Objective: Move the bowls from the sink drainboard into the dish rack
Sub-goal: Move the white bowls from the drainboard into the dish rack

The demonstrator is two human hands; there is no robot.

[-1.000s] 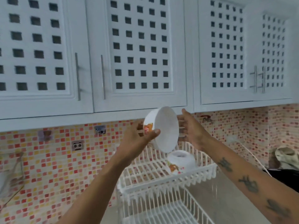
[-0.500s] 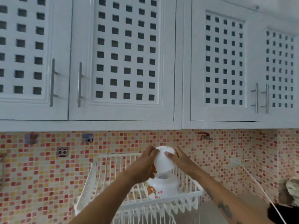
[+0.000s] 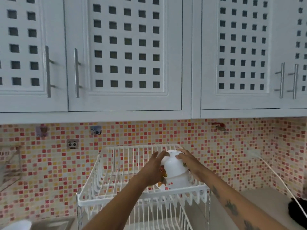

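A white wire dish rack (image 3: 106, 195) with two tiers stands against the tiled wall. In its upper tier, at the right, a white bowl (image 3: 173, 165) with a flower print sits upside down on top of another upturned white bowl (image 3: 178, 181). My left hand (image 3: 153, 170) holds the top bowl's left side with the fingers spread over it. My right hand (image 3: 186, 159) rests on its right side and base. Another white bowl (image 3: 18, 225) shows partly at the bottom left by the sink.
White cupboards (image 3: 124, 55) with metal handles hang above the rack. A white cable (image 3: 280, 178) runs down the right wall to a dark object (image 3: 299, 211) on the grey counter (image 3: 259, 201). A wall socket (image 3: 72, 144) sits left of the rack.
The bowl went from held up and tilted in the air to upside down on the bowl in the rack's upper tier. Both hands came down with it.
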